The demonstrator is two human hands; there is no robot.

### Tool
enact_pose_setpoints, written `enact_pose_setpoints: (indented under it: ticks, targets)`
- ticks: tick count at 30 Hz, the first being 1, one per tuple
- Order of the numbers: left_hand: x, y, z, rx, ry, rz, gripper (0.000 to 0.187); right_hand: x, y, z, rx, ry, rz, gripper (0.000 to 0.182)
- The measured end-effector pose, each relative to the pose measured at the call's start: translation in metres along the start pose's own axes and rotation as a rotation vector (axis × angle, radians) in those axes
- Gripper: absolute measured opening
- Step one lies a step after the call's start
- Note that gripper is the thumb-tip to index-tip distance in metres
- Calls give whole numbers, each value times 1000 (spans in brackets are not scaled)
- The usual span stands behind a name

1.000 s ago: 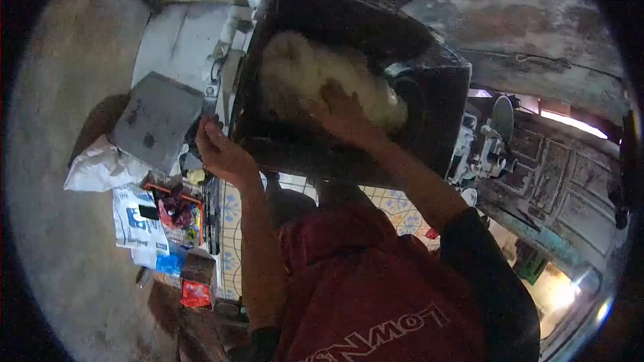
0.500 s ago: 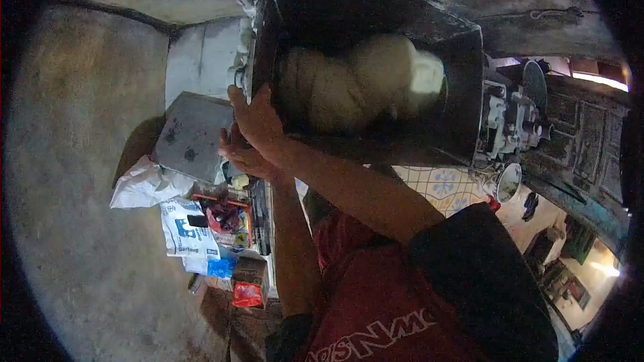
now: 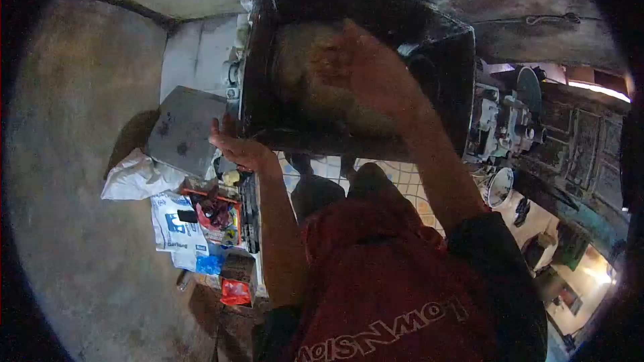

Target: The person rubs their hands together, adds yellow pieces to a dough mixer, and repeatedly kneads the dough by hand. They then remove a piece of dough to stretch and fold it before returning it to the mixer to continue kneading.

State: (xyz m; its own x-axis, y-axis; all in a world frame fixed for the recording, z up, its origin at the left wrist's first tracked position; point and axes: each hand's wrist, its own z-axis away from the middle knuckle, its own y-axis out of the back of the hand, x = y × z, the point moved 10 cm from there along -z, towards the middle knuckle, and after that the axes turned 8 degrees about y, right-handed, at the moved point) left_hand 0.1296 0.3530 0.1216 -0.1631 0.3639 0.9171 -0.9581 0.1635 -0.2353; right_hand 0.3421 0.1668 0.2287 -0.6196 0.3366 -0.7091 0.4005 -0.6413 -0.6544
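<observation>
A dark, deep metal trough [image 3: 463, 87] spans the upper middle of the head view. Inside lies a large pale mass of what looks like dough [image 3: 295, 60], dim and blurred by motion. My right hand [image 3: 379, 70] reaches over the front wall into the trough, its blurred fingers stretched apart toward the left and overlapping the dough. By the trough's front left corner, my left hand [image 3: 241, 151] is palm up with spread fingers and holds nothing. A grey board or lid [image 3: 184, 127] lies just left of it.
White machine parts [image 3: 496, 121] are fixed at the trough's right end. Below the grey board sit a white sack [image 3: 137, 177], a printed bag [image 3: 178, 224] and a red packet [image 3: 235, 291]. A white bucket [image 3: 500, 186] stands at right. Patterned tiles [image 3: 396, 177] show below.
My right hand has left the trough's left edge and moved right, in over the dough. My left hand stays near the front left corner. The dough mass has turned and shifted left.
</observation>
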Motion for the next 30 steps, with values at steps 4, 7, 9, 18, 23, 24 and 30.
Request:
enact_pose_setpoints:
  ticks: [4, 7, 9, 18, 23, 24, 30]
  targets:
    - [21, 0, 3, 86, -209, -114, 56, -51, 90, 40, 173, 120, 108, 45]
    - [32, -10, 12, 157, -139, -289, 49, -74, 145, 74, 425, 56, 373, 47]
    - [29, -6, 8, 120, -186, -345, 40, -83, 167, 88, 490, 20, 561, 47]
    - [40, -13, 10, 155, -238, -528, 34, -77, 158, 54, 339, -17, 1356, 48]
    - [46, -16, 13, 164, -188, -557, 33, -30, 117, 27, -2, 219, 1822, 52]
    - [49, -19, 14, 173, -188, -578, 33, -17, 104, 24, -93, 307, 1896, 54]
    - [42, -17, 9, 139, -135, -437, 29, 109, 127, 32, -599, 308, 2244, 62]
